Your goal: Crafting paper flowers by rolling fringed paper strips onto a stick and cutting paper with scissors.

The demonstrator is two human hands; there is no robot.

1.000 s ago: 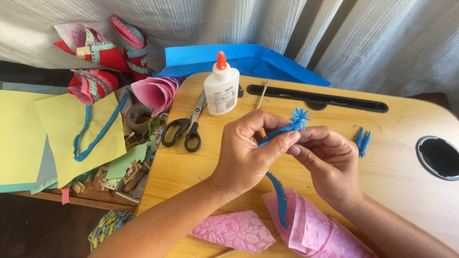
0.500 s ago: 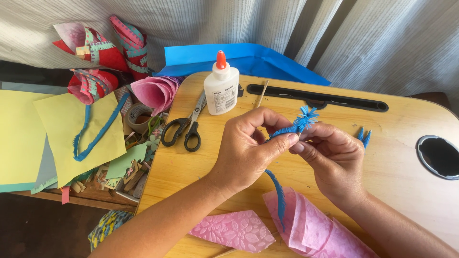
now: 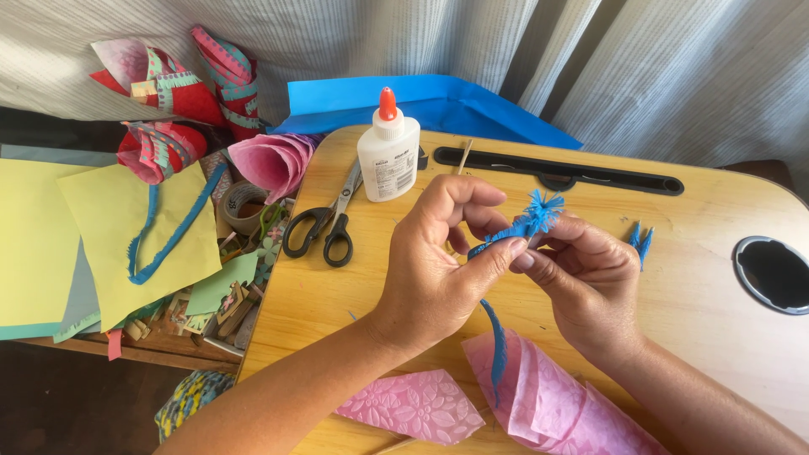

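Nearest the camera, just below the hands: pink embossed paper cone (image 3: 548,404) lying on the wooden lap table (image 3: 337,312), w/ a flat pink embossed sheet (image 3: 409,409) to its left.

Above the cone, both hands together, mid-table. Left hand (image 3: 438,270) pinched shut, thumb & forefinger clamped on blue fringed paper strip (image 3: 514,232). Right hand (image 3: 586,282) closed on the same strip from the other side, fingertips touching the left's. Strip's rolled end fanned into a small tuft above the fingers; loose tail (image 3: 497,345) hanging down btwn the wrists, over the cone.

Step in hand, by the look of it: rolling the fringe into a tight coil, roughly partway, since a fair length of tail remains unrolled. Next move prob. calls for a firm pinch at the coil base while feeding more tail round, keeping turns level so fringe stays outward.

Right of the hands: 2 small blue scraps (image 3: 642,240), then a dark round hole (image 3: 774,274) in the table edge.

Left of the hands & further back: black-handled scissors (image 3: 324,227), white glue bottle (image 3: 388,152) w/ orange cap, upright. Behind the hands: long black slot (image 3: 590,173).

Off-table, left: yellow paper sheets (image 3: 101,236) w/ a 2nd blue fringe strip (image 3: 164,232) on top, pink paper cones (image 3: 274,164), tape roll (image 3: 240,202). Farthest: blue paper sheet (image 3: 421,101), pale curtain (image 3: 590,59).
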